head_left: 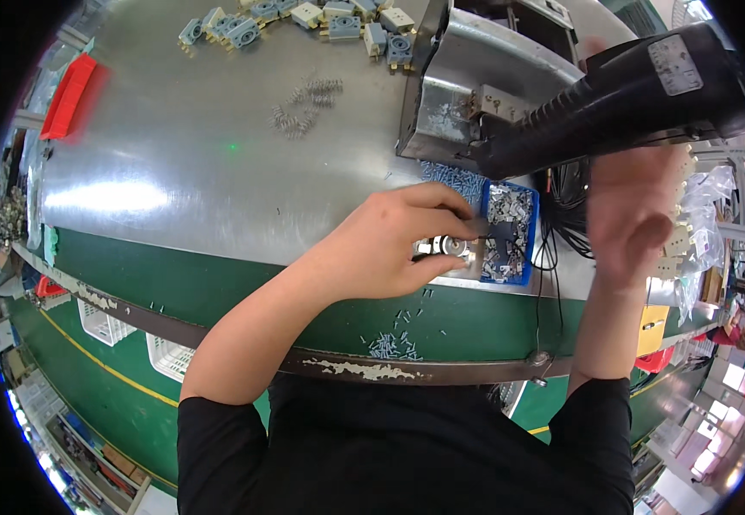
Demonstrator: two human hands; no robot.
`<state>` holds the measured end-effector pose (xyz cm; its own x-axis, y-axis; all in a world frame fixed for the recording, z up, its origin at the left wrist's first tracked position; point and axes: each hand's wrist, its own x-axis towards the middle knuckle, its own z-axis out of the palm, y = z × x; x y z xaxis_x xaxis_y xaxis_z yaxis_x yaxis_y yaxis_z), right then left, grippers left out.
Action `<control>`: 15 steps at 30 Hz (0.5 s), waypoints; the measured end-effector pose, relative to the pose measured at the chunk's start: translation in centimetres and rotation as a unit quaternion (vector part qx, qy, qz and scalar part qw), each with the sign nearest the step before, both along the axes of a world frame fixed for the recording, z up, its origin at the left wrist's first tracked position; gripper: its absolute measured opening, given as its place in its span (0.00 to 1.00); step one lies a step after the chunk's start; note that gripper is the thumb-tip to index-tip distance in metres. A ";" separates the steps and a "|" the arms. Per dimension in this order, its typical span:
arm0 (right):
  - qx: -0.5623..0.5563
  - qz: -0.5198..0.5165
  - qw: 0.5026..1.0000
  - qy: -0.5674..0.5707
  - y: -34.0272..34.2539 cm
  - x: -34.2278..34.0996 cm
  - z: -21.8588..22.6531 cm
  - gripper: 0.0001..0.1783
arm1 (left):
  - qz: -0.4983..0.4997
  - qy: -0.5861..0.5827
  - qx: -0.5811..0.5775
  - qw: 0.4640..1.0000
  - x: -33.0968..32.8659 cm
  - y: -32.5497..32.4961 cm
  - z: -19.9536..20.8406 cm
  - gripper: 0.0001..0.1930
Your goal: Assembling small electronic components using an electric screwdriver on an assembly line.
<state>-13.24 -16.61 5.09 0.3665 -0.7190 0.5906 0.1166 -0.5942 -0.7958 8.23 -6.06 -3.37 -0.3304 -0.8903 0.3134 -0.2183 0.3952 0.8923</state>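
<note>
At the front of the metal bench, my left hand (394,240) is closed, thumb and fingers pinching a small white part with a round grey face (450,246). Its fingertips are beside a blue tray (533,232) of small metal pieces. On the right, my right hand (634,215) is blurred under a black electric screwdriver (613,103). The tool hides most of that hand's fingers, so its grip cannot be made out. The screwdriver's tip end points left, over a metal housing (493,60).
Blue screws (451,178) lie behind my left hand, silver screws (392,346) on the green front strip. Springs (305,107) and grey-and-white switch-like units (342,26) are farther back. Black cables (568,225) coil beside the tray. A red bin (69,97) stands far left.
</note>
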 end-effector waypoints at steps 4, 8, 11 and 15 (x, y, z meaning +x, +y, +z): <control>0.134 0.137 0.976 0.101 -0.8 2.1 2.2 0.63 | 0.001 -0.009 -0.014 1.000 0.1 -0.1 0.3 0.16; 0.123 0.179 0.975 -0.046 -1.6 3.4 1.9 0.58 | -0.005 -0.005 -0.002 1.000 0.2 0.0 0.2 0.16; 0.183 0.203 0.957 -0.094 -2.3 3.2 3.1 0.57 | -0.003 -0.008 -0.008 1.000 0.2 0.1 0.2 0.16; 0.026 0.010 0.999 0.026 -1.2 4.1 5.6 0.58 | -0.002 -0.011 -0.004 1.000 0.4 0.1 0.2 0.17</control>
